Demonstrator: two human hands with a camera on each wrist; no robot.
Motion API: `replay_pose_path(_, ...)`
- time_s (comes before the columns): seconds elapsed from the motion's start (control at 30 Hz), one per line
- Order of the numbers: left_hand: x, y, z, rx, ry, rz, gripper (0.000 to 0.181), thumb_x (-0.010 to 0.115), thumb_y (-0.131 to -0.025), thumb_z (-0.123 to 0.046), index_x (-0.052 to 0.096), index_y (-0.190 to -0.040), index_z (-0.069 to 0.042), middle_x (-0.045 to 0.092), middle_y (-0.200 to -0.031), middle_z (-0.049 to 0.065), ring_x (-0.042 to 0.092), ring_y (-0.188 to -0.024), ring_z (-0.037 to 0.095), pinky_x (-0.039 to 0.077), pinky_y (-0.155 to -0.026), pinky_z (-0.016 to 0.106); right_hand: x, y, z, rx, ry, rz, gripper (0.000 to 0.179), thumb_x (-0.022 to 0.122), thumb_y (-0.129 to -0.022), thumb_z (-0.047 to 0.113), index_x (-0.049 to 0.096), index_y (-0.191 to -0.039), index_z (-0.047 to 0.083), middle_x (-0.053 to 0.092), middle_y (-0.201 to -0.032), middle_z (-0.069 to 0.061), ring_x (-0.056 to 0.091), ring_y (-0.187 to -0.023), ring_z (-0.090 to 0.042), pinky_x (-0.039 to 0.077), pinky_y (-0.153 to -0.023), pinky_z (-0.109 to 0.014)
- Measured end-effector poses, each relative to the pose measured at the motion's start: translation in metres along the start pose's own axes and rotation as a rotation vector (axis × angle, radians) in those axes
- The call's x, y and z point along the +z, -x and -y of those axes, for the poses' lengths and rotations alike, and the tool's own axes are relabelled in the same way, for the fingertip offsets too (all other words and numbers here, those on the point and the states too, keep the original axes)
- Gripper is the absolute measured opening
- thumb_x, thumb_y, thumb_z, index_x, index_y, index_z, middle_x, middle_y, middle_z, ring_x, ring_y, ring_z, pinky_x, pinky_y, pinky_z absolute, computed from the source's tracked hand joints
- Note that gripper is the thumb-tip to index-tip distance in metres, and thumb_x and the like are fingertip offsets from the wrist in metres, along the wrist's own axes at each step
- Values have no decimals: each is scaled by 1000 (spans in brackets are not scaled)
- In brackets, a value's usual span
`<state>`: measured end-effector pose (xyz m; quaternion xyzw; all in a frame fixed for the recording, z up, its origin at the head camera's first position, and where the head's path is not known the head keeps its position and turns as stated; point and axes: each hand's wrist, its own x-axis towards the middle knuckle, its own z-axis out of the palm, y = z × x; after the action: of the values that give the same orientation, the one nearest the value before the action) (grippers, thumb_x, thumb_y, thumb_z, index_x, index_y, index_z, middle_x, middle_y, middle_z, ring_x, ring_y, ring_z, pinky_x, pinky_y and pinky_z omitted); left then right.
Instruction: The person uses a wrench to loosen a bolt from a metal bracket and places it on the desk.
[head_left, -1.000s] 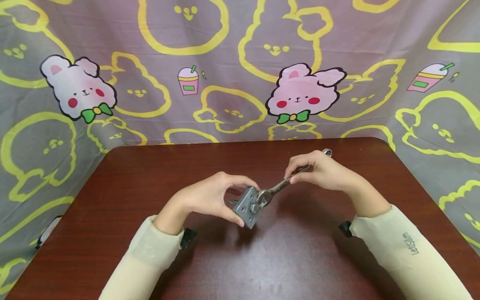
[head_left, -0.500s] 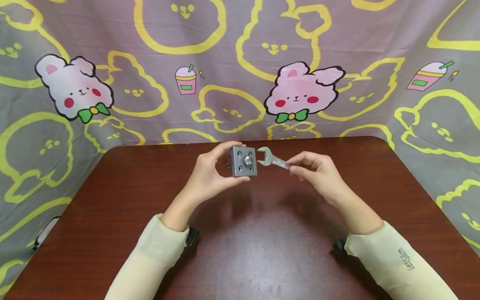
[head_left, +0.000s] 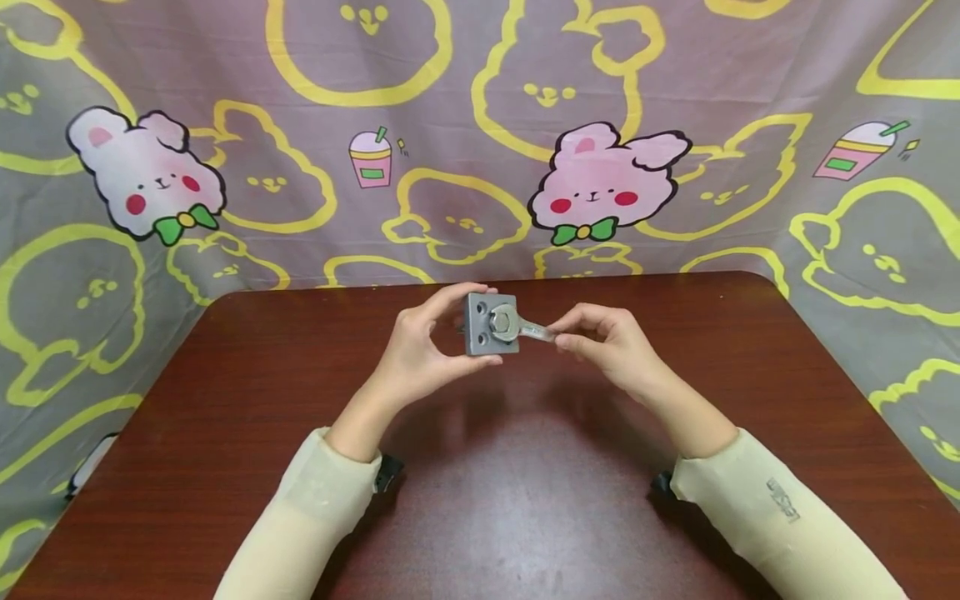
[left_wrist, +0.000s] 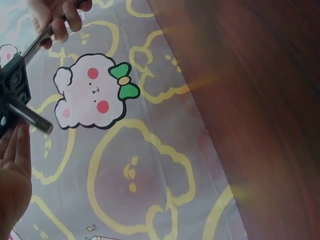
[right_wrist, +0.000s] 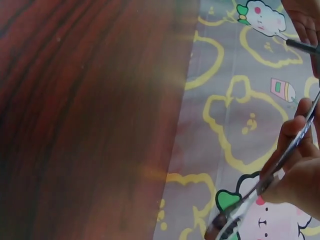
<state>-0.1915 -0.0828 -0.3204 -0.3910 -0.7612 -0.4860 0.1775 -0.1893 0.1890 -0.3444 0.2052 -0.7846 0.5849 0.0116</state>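
Note:
In the head view my left hand (head_left: pixel 420 350) grips a square grey metal plate (head_left: pixel 492 347) by its upper and lower edges, with the thumb along the bottom. The plate has holes in it and is held upright above the table. A bolt head (head_left: pixel 499 322) sits on its near face; the bolt's threaded shank (left_wrist: pixel 35 119) sticks out behind, as the left wrist view shows. My right hand (head_left: pixel 611 346) pinches a combination wrench (head_left: pixel 534 331) by its handle. The wrench's open end surrounds the bolt head in the head view. Its ring end (right_wrist: pixel 230 227) shows in the right wrist view.
A dark red-brown wooden table (head_left: pixel 480 500) lies below both hands. Behind it and at the sides hangs a grey-pink curtain (head_left: pixel 450 125) printed with cartoon rabbits and drink cups.
Both hands have moved the plate and wrench up and away. The plate has turned its bolt-head face toward the head camera. The wrench came off the bolt head, then moved left back around it.

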Motion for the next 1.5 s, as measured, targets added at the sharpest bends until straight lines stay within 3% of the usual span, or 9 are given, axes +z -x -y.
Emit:
replay_pose_path(0.1, -5, 1, -1, -20, 19, 64, 77, 94, -63, -8, 58, -131, -7, 70, -121, 6, 68, -92, 14, 57, -82, 28, -3, -4, 0, 8, 14, 67, 13, 68, -90, 2, 72, -103, -1, 68, -81, 1, 56, -65, -18, 50, -57, -26)
replay_pose_path(0.23, -12, 2, -4, -57, 55, 225, 77, 94, -63, -11, 58, -131, -9, 71, -116, 4, 69, -91, 11, 58, -79, 28, -11, -10, 0, -18, 40, 179, 12, 69, -88, -2, 73, -100, -2, 68, -79, 3, 55, -66, -16, 48, -55, -25)
replay_pose_path(0.37, -14, 2, -5, -124, 125, 395, 75, 93, -65, -11, 58, -130, -10, 72, -109, 4, 69, -91, 10, 61, -77, 32, -18, -18, -1, -55, 104, 277, 9, 72, -86, -2, 74, -95, 1, 72, -83, 6, 58, -72, -11, 50, -62, -25)
replay_pose_path(0.5, -11, 2, -3, -185, 156, 506, 73, 92, -66, -10, 58, -131, -8, 72, -108, 6, 69, -96, 12, 61, -79, 33, -20, -27, 0, -59, 207, 333, 9, 74, -85, 2, 75, -92, 9, 73, -87, 1, 61, -78, -13, 53, -70, -29)
replay_pose_path(0.83, -3, -4, 0, -236, 119, 650, 72, 92, -68, -16, 58, -131, -10, 71, -115, 4, 67, -105, 12, 59, -84, 24, -25, -44, 9, -89, 399, 402, 11, 76, -85, 7, 75, -90, 17, 72, -87, 3, 62, -84, -13, 52, -78, -33)
replay_pose_path(1.07, 0, -4, 1, -293, 176, 749, 69, 92, -68, -14, 59, -129, -9, 71, -114, 3, 66, -103, 10, 57, -90, 23, -24, -43, 19, -194, 550, 387, 16, 80, -81, 14, 74, -87, 28, 68, -84, 13, 56, -87, -10, 25, -81, -41)
replay_pose_path(1.23, -3, -2, 2, -267, 128, 691, 70, 92, -68, -17, 59, -129, -10, 71, -113, 2, 67, -104, 11, 58, -89, 28, -33, -39, 26, -188, 565, 317, 16, 79, -82, 12, 73, -89, 25, 68, -86, 11, 52, -85, -14, 22, -80, -42)
replay_pose_path(1.37, -6, -1, 3, -222, 57, 516, 71, 93, -66, -16, 60, -129, -12, 72, -110, 1, 68, -101, 10, 59, -84, 34, -43, -32, 24, -150, 510, 216, 9, 75, -87, 11, 74, -92, 18, 70, -87, 4, 54, -81, -12, 38, -80, -34)
replay_pose_path(1.5, -5, -2, 7, -188, 18, 319, 73, 93, -65, -12, 59, -130, -10, 73, -108, 3, 70, -97, 13, 60, -82, 41, -43, -24, 20, -94, 409, 130, 5, 72, -89, 7, 73, -94, 9, 71, -86, 0, 59, -78, -10, 51, -68, -25)
